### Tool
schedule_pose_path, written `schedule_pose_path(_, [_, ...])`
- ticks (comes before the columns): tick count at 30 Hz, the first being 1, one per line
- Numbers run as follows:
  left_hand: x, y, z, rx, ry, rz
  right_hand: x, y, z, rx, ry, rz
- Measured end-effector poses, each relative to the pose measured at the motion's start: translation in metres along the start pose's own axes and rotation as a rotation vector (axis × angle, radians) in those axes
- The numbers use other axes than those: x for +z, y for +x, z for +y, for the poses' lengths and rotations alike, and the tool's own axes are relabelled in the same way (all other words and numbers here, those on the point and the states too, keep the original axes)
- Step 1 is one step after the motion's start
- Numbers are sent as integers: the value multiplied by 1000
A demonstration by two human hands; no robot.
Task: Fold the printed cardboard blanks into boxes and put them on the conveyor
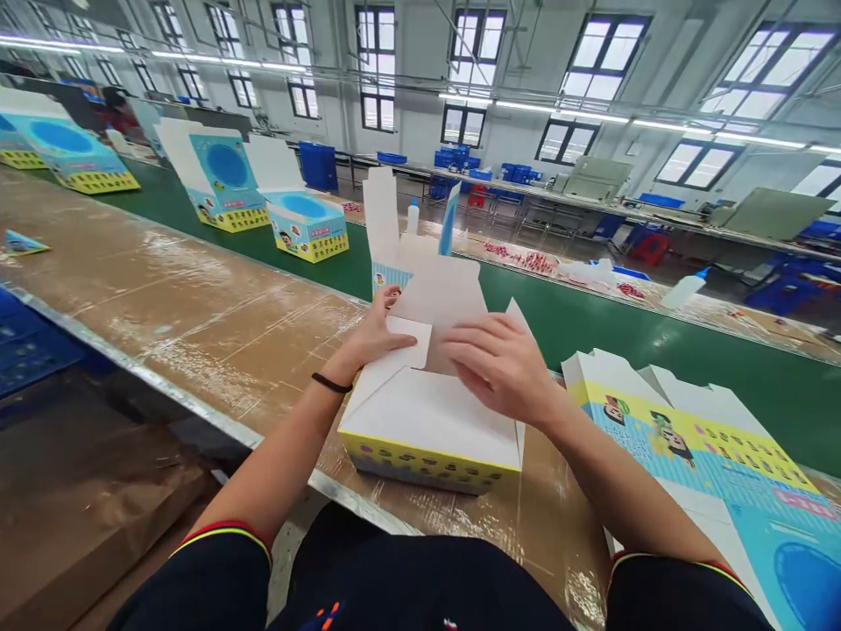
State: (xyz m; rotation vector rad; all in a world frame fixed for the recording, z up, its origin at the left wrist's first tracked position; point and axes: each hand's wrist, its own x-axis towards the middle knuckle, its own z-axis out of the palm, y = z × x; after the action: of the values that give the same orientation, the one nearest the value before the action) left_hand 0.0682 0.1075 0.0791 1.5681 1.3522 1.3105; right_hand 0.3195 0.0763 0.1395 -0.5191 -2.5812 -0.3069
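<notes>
A partly folded cardboard box [430,443] stands in front of me, its inside white and its outer wall yellow and blue with small printed figures. Several white flaps stand up at its far side. My left hand [385,333] grips the left side of the box, thumb lying on a white flap and fingers curled round the printed side panel. Over the right part of the box, my right hand [503,364] is held with fingers stretched out, slightly blurred. Whether its fingertips touch the inner white panel I cannot tell.
Flat printed cartons [696,438] lie at my right. A green conveyor belt [657,329] runs behind the brown-covered table [263,324]. Folded boxes [308,226] stand on the belt to the left. Glue bottles, one a white bottle [684,289], are on the far ledge.
</notes>
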Motion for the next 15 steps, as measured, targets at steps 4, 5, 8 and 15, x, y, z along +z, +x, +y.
schedule_pose_path(4, [-1,-2,-1,-79,-58,-17,0,-32,34,393,127,630])
schedule_pose_path(5, [-1,-3,0,-89,-69,-19,6,-38,45,511,192,673])
schedule_pose_path(8, [-2,-5,6,-120,-77,-16,32,-45,68,762,537,428])
schedule_pose_path(15, [0,-11,9,-22,-201,5,67,-21,40,788,830,19])
